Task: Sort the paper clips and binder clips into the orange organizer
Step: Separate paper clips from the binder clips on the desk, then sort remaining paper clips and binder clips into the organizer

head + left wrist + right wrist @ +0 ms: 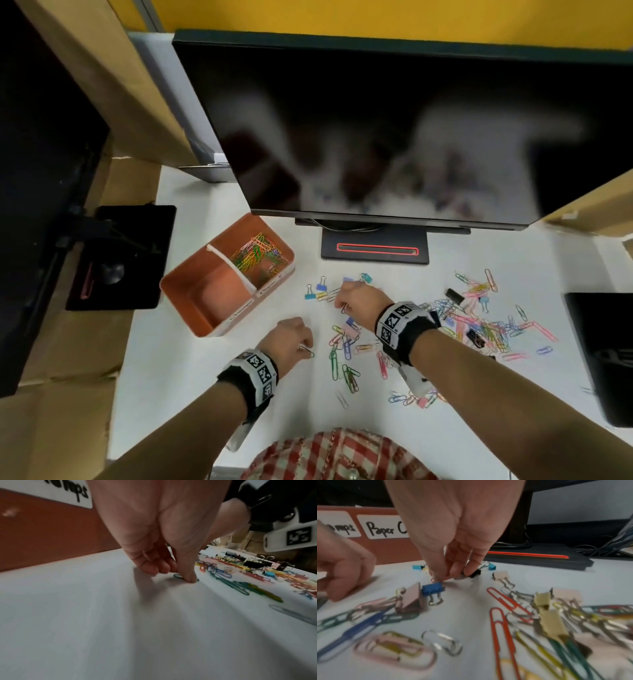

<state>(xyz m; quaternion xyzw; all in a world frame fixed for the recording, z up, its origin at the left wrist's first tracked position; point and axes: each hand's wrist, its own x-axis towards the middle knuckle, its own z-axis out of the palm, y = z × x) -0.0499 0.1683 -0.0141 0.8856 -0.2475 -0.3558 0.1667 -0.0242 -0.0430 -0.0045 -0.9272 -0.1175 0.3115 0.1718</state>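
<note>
The orange organizer (219, 318) stands left of centre on the white desk; its far compartment holds several coloured paper clips (258, 251) and its near one looks empty. Its labelled wall shows in the wrist views (51, 534) (390, 551). My left hand (305, 347) (181, 574) has curled fingers and its thumb pinches a green paper clip (176, 576) against the desk. My right hand (342, 305) (447, 576) pinches a thin paper clip (343, 307) just behind a blue binder clip (432, 588). Loose paper clips and binder clips (479, 322) lie scattered to the right.
A dark monitor (376, 137) on a black base (375, 248) overhangs the back of the desk. A black tray (120, 257) sits to the left and a black object (603, 359) to the right. Cardboard boxes (102, 85) flank the desk.
</note>
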